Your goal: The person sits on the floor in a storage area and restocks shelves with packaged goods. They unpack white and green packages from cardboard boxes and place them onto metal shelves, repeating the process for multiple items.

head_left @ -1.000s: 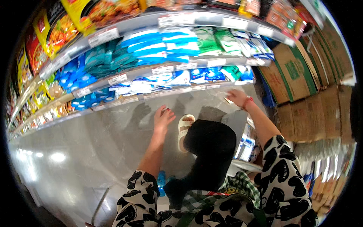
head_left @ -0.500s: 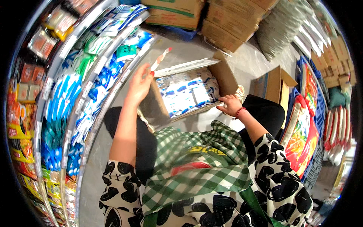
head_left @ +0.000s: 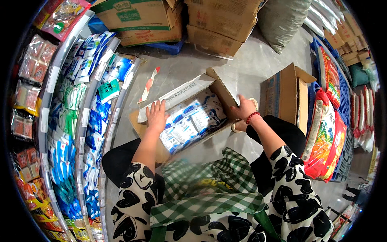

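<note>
An opened cardboard box sits on the floor between my knees, its far flap and right flap standing up. Inside lie several white-and-blue plastic packets in rows; a glossy clear-and-blue one covers the right part. My left hand rests on the far-left flap, fingers spread and nothing held in it. At the near end of the right flap, my right hand, with a red bead bracelet on its wrist, has its fingers bent over the cardboard edge. Its fingertips are partly hidden.
Shelves of packets line my left side. A second open carton stands right, beside red rice bags on a blue pallet. Stacked cartons and a grey sack are ahead. Red-and-white tape marks the floor.
My left hand has come down from the air beside the box onto its far-left flap. My right hand has moved from the near edge to the right flap. The view has shifted.
</note>
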{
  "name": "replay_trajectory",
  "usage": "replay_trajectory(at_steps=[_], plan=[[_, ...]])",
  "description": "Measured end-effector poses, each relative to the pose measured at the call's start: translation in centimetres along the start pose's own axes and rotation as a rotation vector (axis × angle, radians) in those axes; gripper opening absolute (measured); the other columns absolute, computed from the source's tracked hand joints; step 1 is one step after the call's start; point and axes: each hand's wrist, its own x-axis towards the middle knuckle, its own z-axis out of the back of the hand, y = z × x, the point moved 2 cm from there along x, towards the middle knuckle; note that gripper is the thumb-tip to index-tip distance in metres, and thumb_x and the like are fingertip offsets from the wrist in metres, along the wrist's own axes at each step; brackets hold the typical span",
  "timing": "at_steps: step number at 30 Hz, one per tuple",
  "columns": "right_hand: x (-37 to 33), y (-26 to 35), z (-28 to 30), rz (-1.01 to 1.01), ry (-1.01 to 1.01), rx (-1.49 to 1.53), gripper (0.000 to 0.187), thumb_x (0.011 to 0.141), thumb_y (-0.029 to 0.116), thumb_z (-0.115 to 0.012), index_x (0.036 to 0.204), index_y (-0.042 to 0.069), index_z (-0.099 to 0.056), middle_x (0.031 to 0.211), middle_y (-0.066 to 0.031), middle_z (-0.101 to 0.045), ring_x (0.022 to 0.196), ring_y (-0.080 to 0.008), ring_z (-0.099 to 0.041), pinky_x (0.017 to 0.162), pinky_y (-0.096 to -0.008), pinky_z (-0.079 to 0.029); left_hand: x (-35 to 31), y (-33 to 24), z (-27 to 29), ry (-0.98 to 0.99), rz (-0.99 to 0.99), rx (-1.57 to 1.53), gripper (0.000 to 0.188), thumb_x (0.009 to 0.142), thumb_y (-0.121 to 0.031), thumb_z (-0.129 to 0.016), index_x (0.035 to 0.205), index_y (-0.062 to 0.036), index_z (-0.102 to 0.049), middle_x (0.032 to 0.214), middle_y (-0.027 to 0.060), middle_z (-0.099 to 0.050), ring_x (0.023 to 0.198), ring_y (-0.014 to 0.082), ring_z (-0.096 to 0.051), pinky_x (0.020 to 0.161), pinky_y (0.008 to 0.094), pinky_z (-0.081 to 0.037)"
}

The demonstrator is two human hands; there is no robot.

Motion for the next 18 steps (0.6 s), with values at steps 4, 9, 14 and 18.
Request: replay_trajectory(at_steps=[4,9,14,18], plan=[[0.6,-2.2,-1.4,0.058,0.254,-0.015,0.025,0.078,0.025,-0.053,0.077,0.001,-0.059,0.074,-0.0218,-0.06,0.071,-0.0384,-0.058,0.067,-0.0436,-0.047,3.5,2.0,0.7,0.016,0.008,-0.11,0.041,0.077,-0.027,-0.061,0.113,-0.0124,-0.051,0.094,0.0082,-0.061,0.085,0.0283,-0.058,0.073,0.0386,-0.044],[-1.0,-1.3,-2.4,0.199,0.415,0.051,0.031,0.081,0.036,-0.05,0.091,0.007,-0.058,0.085,-0.0192,-0.059,0.076,-0.0366,-0.058,0.067,-0.0441,-0.046,8.2,4.6,4.5,-0.168,0.09,-0.143,0.041,0.073,-0.038,-0.063,0.1,-0.0074,-0.056,0.094,0.013,-0.06,0.088,0.0305,-0.056,0.076,0.0434,-0.042],[-3.5,-0.1,-4.5,0.314,0.805,-0.151,0.064,0.081,0.059,-0.04,0.121,0.011,-0.049,0.119,-0.0167,-0.05,0.109,-0.0319,-0.048,0.092,-0.0409,-0.038,8.0,5.7,4.5,-0.223,0.128,-0.053,0.061,0.066,-0.037,-0.07,0.115,-0.0093,-0.047,0.106,0.0123,-0.056,0.103,0.03,-0.049,0.091,0.054,-0.028],[-1.6,1.1,-2.1,0.142,0.395,0.263,0.047,0.081,0.041,-0.055,0.105,0.0,-0.058,0.095,-0.0191,-0.06,0.091,-0.0315,-0.058,0.078,-0.0353,-0.046,3.7,4.5,5.4,-0.317,0.273,-0.148,0.079,0.07,-0.034,-0.069,0.129,-0.0015,-0.029,0.133,0.0232,-0.027,0.127,0.0351,-0.022,0.101,0.0531,-0.017]])
